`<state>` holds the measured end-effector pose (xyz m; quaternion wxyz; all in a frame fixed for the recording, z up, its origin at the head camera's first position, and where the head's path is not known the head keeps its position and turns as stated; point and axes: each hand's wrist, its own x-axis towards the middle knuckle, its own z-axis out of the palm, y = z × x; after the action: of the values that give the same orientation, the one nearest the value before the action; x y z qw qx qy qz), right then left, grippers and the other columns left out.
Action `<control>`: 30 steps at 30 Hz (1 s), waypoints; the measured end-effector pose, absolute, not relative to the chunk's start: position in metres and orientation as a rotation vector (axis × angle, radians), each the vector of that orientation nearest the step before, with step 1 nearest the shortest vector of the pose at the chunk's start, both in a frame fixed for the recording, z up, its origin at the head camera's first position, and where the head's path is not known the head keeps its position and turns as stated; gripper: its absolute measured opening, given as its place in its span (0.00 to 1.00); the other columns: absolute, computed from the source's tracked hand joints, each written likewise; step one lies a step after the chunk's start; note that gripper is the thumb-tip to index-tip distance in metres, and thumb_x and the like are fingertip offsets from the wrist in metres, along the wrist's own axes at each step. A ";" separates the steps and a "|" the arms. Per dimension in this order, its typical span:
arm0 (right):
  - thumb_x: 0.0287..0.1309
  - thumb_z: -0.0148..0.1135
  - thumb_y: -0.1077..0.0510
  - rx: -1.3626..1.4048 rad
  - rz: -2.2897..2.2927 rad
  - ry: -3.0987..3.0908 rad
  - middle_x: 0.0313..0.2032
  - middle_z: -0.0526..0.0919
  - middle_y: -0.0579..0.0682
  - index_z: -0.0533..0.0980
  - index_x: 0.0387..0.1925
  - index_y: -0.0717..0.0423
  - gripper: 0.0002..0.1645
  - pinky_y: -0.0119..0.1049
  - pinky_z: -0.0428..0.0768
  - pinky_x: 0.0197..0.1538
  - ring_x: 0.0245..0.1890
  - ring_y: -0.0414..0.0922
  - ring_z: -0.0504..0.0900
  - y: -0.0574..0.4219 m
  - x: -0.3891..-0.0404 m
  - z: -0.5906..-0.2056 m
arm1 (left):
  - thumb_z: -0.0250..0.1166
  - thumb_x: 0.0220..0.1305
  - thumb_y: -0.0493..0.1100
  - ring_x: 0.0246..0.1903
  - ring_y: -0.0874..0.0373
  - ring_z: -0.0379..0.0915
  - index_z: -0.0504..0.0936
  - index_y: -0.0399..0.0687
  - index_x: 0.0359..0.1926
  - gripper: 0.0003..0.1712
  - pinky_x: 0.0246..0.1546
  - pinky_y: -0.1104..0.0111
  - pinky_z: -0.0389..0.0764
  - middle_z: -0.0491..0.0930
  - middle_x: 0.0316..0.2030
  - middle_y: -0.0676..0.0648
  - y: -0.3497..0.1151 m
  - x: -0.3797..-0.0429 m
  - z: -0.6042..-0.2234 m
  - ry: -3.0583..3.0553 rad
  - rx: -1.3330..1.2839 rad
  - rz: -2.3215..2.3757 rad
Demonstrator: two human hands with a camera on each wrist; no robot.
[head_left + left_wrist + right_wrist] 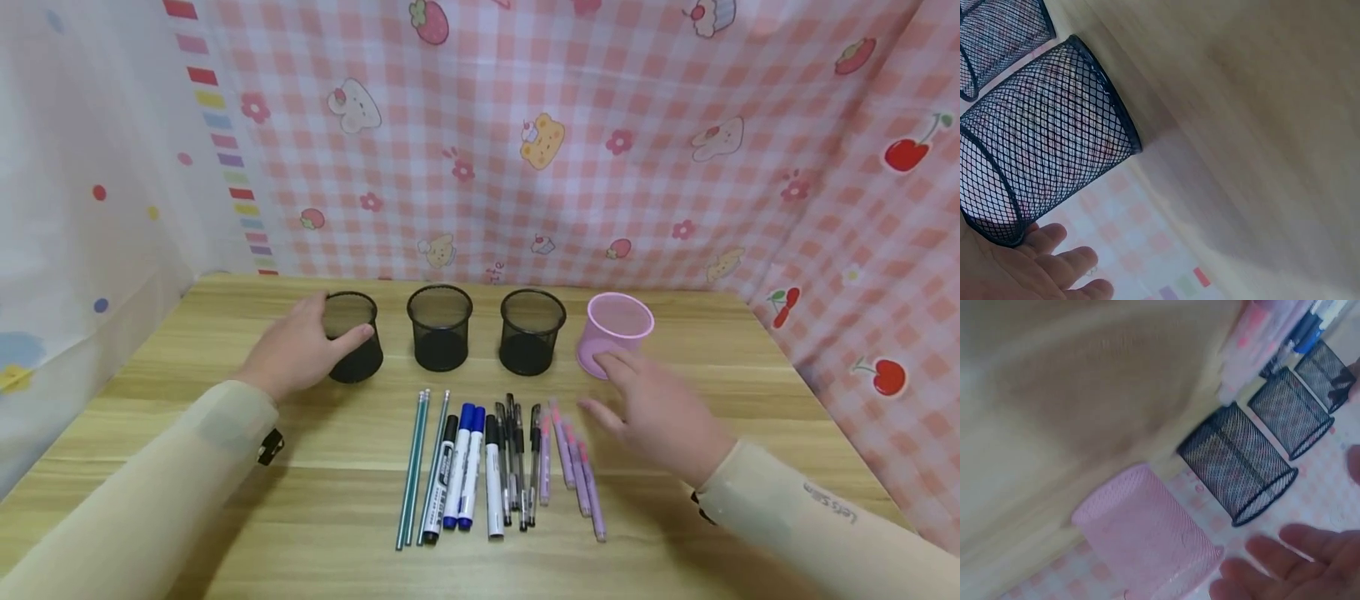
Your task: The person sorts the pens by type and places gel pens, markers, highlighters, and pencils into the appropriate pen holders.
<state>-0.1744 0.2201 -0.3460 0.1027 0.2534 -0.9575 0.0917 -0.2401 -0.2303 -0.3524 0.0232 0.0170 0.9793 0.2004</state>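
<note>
My left hand is at the leftmost black mesh pen cup, fingers by its left rim and thumb stretched across its front. In the left wrist view, the fingers spread loosely beside the rim of the mesh cup; whether they touch it is hard to tell. Slightly blurred, my right hand reaches with loose fingers toward the pink mesh pen cup, overlapping its lower front in the head view. The right wrist view shows the right fingers extended beside the pink cup, not curled round it.
Two more black mesh cups stand between. In front lie green pencils, black and blue markers, black gel pens and pink-purple pens. Patterned cloth hangs behind the wooden table.
</note>
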 end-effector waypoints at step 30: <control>0.69 0.66 0.49 0.680 0.367 -3.244 0.25 0.77 0.39 0.80 0.60 0.60 0.25 0.42 0.81 0.39 0.30 0.39 0.76 0.208 -0.163 -0.377 | 0.46 0.66 0.85 0.79 0.28 0.48 0.47 0.34 0.83 0.69 0.76 0.29 0.48 0.53 0.81 0.28 -0.225 -0.237 -0.354 3.116 0.045 0.583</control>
<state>-0.1626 0.2083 -0.3772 -0.0966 0.2030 -0.9682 0.1094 -0.2372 -0.2248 -0.3539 -0.0144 0.0141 0.9827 0.1839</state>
